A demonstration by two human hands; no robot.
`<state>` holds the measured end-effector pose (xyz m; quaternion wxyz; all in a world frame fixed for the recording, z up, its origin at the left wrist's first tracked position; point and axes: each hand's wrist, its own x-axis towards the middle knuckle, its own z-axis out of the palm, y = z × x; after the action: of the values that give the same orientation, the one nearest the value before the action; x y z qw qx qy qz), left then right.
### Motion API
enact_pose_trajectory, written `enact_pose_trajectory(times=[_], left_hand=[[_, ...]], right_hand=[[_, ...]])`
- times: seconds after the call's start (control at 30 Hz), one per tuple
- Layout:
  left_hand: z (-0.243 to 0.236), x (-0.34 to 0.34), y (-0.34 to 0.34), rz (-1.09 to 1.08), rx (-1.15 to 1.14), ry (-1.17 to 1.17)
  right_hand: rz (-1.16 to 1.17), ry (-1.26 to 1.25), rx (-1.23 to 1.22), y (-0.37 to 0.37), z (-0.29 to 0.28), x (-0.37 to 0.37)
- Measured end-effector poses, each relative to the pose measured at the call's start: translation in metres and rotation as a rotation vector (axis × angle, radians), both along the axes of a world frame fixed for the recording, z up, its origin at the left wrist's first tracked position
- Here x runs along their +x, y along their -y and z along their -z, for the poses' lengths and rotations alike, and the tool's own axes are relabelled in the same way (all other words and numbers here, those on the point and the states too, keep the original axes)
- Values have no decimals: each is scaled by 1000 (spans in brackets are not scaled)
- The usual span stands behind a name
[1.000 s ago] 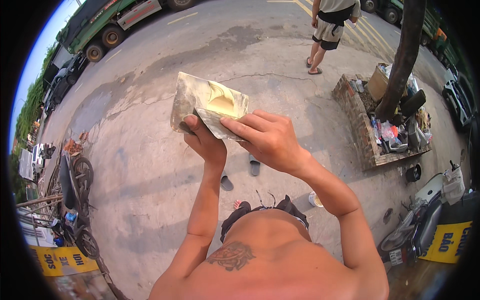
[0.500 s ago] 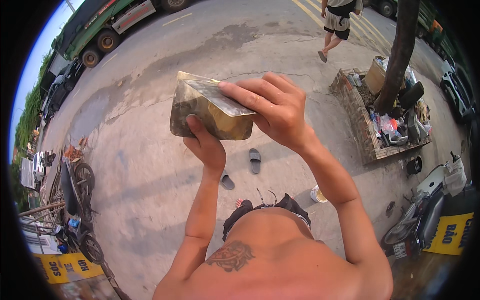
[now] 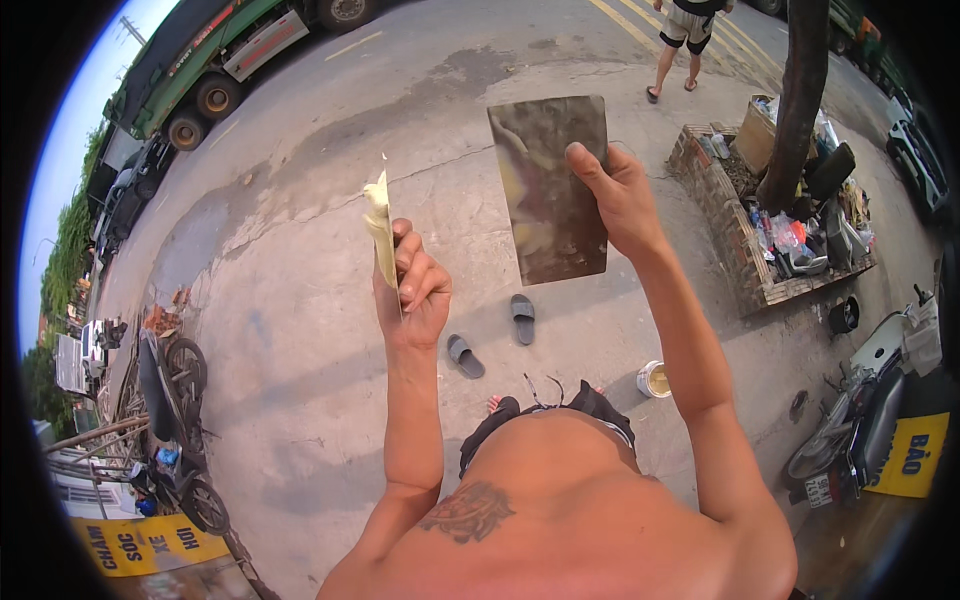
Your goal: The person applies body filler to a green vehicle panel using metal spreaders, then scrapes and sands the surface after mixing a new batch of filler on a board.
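My left hand is closed on a thin flat putty plate, which I see almost edge-on. A lump of pale yellow paste clings to its face and peaks at the top. To the right, my right hand grips a rectangular metal putty spreader by its right edge, thumb on the near face. That sheet is dark and shiny, with yellowish patches on it. A wide gap separates the two plates, and both are held up in front of me above the pavement.
Two grey slippers lie on the concrete ahead of my feet. A small white tub stands at my right. Farther right is a brick planter with a tree trunk and clutter. Motorbikes flank both sides; a person and a truck are beyond.
The two plates, which were together, are now apart. My right hand has lifted its sheet up and right; my left has turned its plate edge-on. The person ahead has moved farther off.
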<state>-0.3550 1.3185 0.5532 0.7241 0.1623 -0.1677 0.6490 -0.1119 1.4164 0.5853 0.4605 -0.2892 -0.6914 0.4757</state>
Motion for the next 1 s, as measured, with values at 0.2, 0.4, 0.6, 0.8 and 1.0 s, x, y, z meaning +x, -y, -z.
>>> enact_pose_trajectory(times=[0.2, 0.4, 0.6, 0.8, 1.0], left_hand=[[-6, 90, -8, 152, -155, 12], [10, 107, -28, -292, -535, -745], [-22, 184, -26, -148, -767, -791], [-12, 111, -69, -362, -413, -612], [-21, 148, -51, -855, -595, -822]], right_hand=[[-171, -766, -1004, -28, 34, -61], [-154, -798, -776, 1, 8, -3], [-42, -817, -803, -53, 57, 17], [-78, -435, -606, -42, 49, 69], [252, -808, -17, -74, -5, 55]])
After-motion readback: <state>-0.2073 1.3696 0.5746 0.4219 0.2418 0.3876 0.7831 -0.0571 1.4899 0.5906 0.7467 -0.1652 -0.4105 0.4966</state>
